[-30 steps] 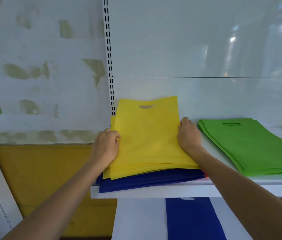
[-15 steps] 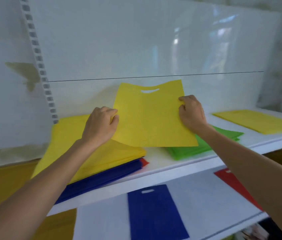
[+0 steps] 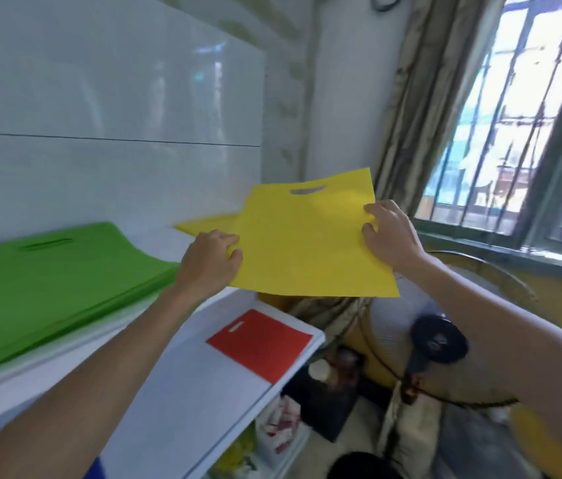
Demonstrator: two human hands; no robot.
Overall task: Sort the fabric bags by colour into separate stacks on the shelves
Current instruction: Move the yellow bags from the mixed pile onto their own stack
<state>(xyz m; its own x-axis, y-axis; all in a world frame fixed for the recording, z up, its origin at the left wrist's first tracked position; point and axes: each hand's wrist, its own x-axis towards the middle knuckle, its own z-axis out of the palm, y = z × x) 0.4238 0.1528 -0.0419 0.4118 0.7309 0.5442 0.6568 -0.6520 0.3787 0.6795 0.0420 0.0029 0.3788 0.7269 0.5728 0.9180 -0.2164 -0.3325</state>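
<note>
I hold a flat yellow bag point(image 3: 307, 243) with a cut-out handle in the air beyond the right end of the upper shelf point(image 3: 65, 354). My left hand point(image 3: 208, 262) pinches its left edge and my right hand point(image 3: 390, 235) grips its right edge. Behind it, another yellow bag point(image 3: 203, 224) lies on the upper shelf's right end. A stack of green bags point(image 3: 48, 271) lies on that shelf to the left. A single red bag point(image 3: 260, 342) lies on the lower shelf point(image 3: 203, 392).
A glossy white back panel point(image 3: 100, 115) rises behind the shelves. To the right stand an electric fan point(image 3: 438, 340), a curtain point(image 3: 417, 108) and a barred window point(image 3: 521, 115). Bags and clutter sit on the floor below the shelves.
Both hands lifted the top yellow bag off the yellow-and-blue pile at the left and carried it right, past the green stack. My view swung right with it.
</note>
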